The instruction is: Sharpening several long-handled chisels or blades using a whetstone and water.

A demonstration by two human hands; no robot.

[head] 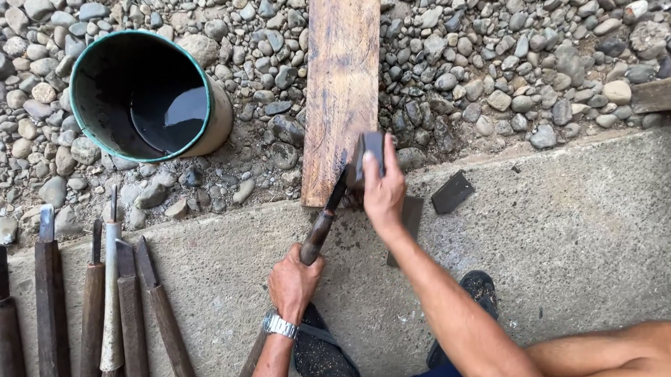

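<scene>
The left hand [294, 283], with a metal watch [279, 325] on its wrist, is wrapped tight around the round wooden handle of a knife [320, 227], which slants up and to the right from the fist. The dark blade runs on toward the near end of a wooden plank [342, 82], and its tip lies on that end, just under the right hand [383, 192]. The right hand is closed on a dark grey sharpening stone [369, 153], fingers curled over its top, pressing it down where the blade meets the plank; so the stone sits above the left fist and touches the blade. The plank lies lengthwise across loose pebbles [503, 59], its near end reaching the edge of a concrete slab [578, 239]. To the left of the plank, well apart from the hands, stands a green-rimmed bucket [210, 124] with dark water in it. Along the lower left, a row of other knives [107, 306] with wooden handles lies on the concrete. A small dark flat piece [452, 192] lies on the slab just to the right of the right hand. The person's sandalled feet [480, 289] rest below the arms.
</scene>
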